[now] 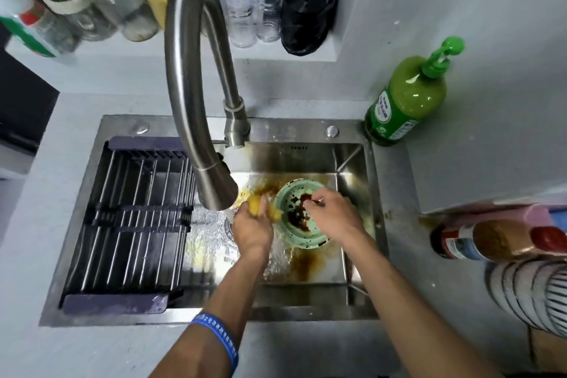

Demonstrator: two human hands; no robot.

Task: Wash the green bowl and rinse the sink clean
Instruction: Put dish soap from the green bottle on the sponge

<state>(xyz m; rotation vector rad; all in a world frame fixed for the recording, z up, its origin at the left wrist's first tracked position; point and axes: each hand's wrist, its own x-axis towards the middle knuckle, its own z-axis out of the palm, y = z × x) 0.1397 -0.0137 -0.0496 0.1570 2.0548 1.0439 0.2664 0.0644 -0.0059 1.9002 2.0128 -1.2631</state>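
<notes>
A pale green bowl (294, 193) smeared with dark brown sauce lies in the steel sink (352, 163). My left hand (251, 224) grips a yellow sponge (257, 204) under the running water, just left of the bowl. My right hand (333, 215) holds the bowl by its right rim, fingers curled over the edge. Brown sauce stains (303, 264) spread over the sink floor in front of and behind the bowl.
The curved steel tap (196, 77) arches over the sink, water flowing. A dark drying rack (132, 224) fills the sink's left half. A green soap bottle (405, 98) stands at the back right corner. Jars and glasses (254, 9) line the rear ledge; a sauce bottle (491, 239) lies at right.
</notes>
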